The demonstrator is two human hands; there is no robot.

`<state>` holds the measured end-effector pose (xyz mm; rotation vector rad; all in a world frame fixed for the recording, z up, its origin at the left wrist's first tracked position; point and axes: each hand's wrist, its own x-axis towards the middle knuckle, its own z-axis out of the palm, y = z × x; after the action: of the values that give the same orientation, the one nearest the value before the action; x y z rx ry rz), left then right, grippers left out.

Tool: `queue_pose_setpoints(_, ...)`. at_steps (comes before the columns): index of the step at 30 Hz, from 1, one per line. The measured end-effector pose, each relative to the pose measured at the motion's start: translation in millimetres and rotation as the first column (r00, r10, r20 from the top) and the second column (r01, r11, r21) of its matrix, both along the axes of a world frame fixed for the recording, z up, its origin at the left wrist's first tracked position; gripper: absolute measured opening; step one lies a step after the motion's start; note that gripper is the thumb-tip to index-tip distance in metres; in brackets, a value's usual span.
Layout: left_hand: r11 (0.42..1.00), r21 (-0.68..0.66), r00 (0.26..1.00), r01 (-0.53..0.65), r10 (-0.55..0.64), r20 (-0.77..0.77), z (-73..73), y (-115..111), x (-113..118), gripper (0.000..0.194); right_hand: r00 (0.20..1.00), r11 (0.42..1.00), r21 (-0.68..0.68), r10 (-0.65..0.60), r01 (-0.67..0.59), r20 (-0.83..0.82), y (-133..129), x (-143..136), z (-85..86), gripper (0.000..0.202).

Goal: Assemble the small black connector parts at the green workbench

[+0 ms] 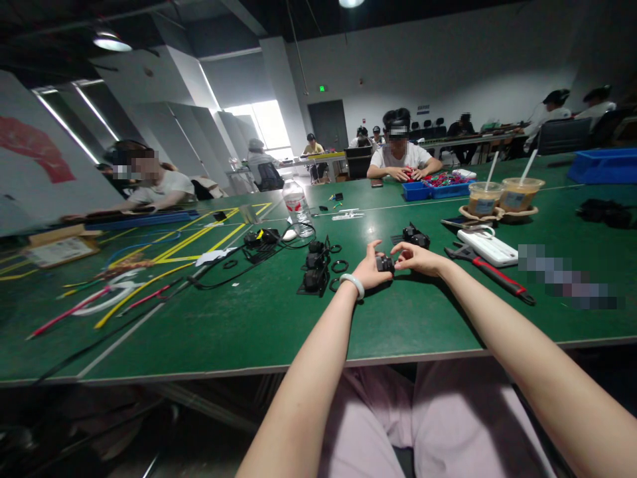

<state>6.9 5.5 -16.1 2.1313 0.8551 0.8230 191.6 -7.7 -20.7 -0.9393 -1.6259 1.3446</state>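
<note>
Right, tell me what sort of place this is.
Probably a workshop or assembly room: a long green worktable, an adjustable wrench and a blue bin of small coloured parts.

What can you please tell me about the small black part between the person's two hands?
The small black part looks compact and blocky, apparently plastic; its finer details are too small to tell. The left hand holds it from the left, and the right hand has its fingertips at the right side. It is over the green table; whether it touches the surface is unclear.
</note>
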Motion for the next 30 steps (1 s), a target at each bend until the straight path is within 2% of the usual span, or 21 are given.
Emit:
queue_pose_setpoints(4,1.0,-0.015,1.0,0.001,-0.001,0.001,0.8,-0.7,0.0,0.083,0.999,0.999,0.026,0.025,-0.026,0.042,-1.4,-2.6,1.4,0.048)
queue_pose_setpoints(30,1.0,-0.022,1.0,-0.002,0.002,-0.012,4.9,-7.9,0.5,0.078,0.97,0.989,0.13,-0.093,0.065,0.223,-2.5,-2.7,0.3,0.046)
